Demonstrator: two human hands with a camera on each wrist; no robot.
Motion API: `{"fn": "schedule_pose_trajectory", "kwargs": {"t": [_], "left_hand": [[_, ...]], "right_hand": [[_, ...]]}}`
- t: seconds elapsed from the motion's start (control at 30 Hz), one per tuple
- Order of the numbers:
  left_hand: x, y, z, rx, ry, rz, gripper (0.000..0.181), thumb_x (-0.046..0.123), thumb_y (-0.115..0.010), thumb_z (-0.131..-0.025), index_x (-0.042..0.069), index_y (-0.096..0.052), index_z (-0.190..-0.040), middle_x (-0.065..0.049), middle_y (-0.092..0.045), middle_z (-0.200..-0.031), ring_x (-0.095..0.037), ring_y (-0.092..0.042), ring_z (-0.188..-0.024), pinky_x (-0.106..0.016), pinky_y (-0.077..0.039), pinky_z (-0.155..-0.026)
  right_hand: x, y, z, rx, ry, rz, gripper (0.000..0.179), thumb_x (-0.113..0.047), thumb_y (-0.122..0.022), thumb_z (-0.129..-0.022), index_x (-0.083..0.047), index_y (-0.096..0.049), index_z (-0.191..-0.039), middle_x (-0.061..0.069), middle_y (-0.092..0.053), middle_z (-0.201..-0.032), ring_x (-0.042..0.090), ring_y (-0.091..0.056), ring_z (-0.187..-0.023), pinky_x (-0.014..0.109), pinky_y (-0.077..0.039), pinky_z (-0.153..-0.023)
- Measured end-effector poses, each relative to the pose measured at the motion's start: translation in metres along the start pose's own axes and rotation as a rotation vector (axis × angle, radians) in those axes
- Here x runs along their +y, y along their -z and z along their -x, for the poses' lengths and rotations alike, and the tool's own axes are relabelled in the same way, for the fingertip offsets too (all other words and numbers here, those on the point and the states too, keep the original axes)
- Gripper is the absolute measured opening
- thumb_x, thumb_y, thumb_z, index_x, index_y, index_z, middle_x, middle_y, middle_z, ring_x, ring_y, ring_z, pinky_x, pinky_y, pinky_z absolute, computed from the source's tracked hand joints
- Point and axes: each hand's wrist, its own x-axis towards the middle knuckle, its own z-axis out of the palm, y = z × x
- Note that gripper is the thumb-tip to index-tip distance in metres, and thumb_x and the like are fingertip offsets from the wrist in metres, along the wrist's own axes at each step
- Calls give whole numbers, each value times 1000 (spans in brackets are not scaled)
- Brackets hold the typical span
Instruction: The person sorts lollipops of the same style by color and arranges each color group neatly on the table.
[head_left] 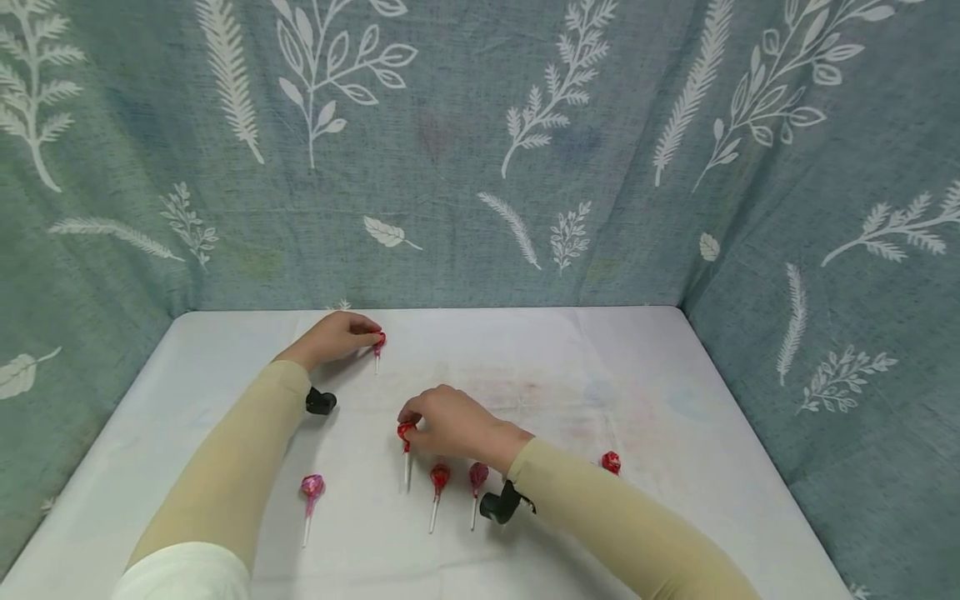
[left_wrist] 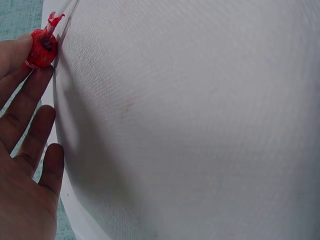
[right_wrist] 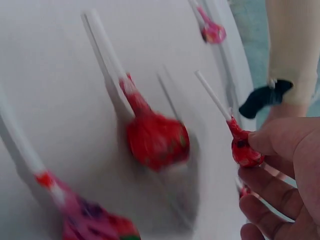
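Observation:
At the far left of the table, my left hand point(head_left: 333, 337) pinches the wrapped head of a red lollipop point(left_wrist: 41, 50) between thumb and fingers. Its white stick points toward me in the head view. Nearer the middle, my right hand point(head_left: 457, 425) holds another red lollipop point(right_wrist: 244, 148) by its head, thumb on one side and fingers on the other. Just on the near side of that hand lie a red lollipop point(head_left: 440, 477) and a dark pink lollipop point(head_left: 477, 475), sticks toward me. Whether the held lollipops touch the cloth, I cannot tell.
A pink lollipop point(head_left: 312, 486) lies at the near left, beside my left forearm. Partly hidden behind my right sleeve is a red lollipop point(head_left: 611, 462). White cloth point(head_left: 720, 500) covers the table, and green leaf-patterned curtains point(head_left: 450, 167) stand at its back and sides.

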Motion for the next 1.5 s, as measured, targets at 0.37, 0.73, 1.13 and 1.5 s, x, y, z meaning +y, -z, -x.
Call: {"fn": "schedule_pose_trajectory", "kwargs": {"t": [0.37,0.73,1.13,1.5], "left_hand": [[3,1,2,13,8,17,37,41,-67,-95,16,-70,-122,-5,-65,-123,-29,-54,-121,-52,-40,-102],[-6,-6,0,15,24,18,39,44,-69,-92,19,-70,-121,-2,-66,-121,-27,-55,-119,-51,-41,-102],[6,-5,7,23,58,9,37,42,-68,-94,19,-69,-122,-2,-65,-122,-26,-55,-119,-49,-41,-102],[0,-7,7,45,53,10,38,45,-69,-92,20,-70,-121,-1,-66,-120,-26,-56,-118,-49,-42,-101]], "right_hand": [[22,20,-14,20,-99,25,20,-23,-67,-95,-17,-73,-113,-9,-69,-104,12,-62,-100,23,-48,-82],[48,29,-26,42,-168,32,24,-23,-66,-96,-16,-71,-118,-4,-69,-108,13,-63,-101,27,-50,-84],[69,40,-48,80,-192,40,25,-19,-65,-95,-15,-71,-118,-2,-69,-111,14,-63,-102,29,-50,-86],[71,40,-71,91,-180,94,24,-19,-63,-98,-13,-71,-120,0,-70,-113,15,-63,-104,31,-51,-88]]}}
